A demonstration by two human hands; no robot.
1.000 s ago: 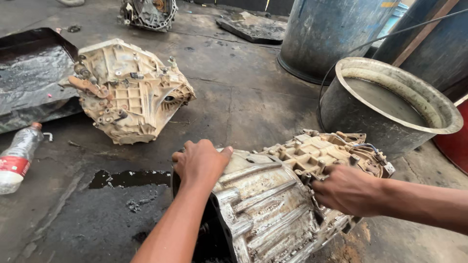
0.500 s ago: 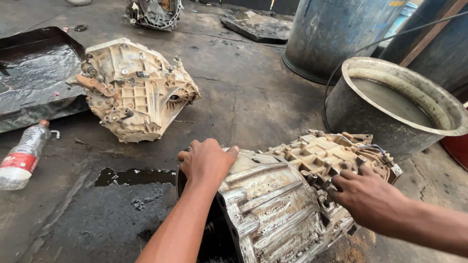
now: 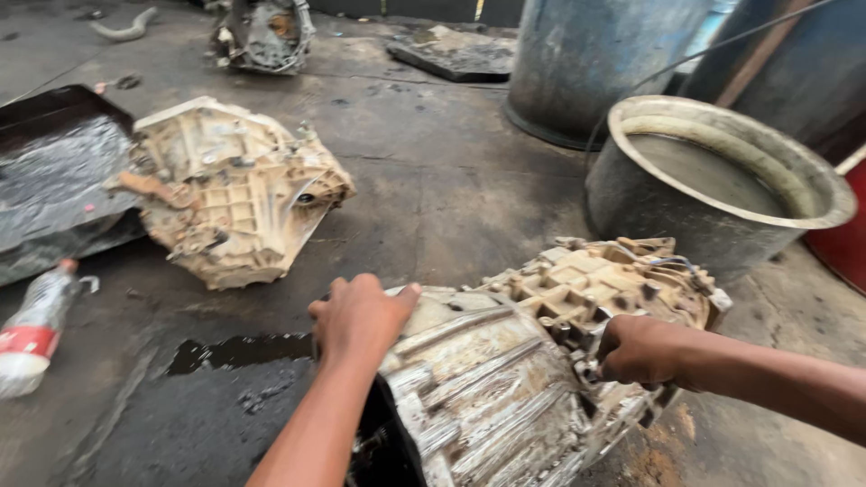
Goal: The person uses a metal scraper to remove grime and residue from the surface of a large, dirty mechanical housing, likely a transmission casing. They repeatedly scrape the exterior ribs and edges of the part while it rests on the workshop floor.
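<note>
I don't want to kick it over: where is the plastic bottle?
In the head view the plastic bottle lies on the floor at the far left, below the dark tray and left of the oil puddle.

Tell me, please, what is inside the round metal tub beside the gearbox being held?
The round metal tub holds a flat, murky grey liquid, with a pale crust around the inner wall. Whatever lies beneath that surface is covered, and nothing floats on it.
</note>
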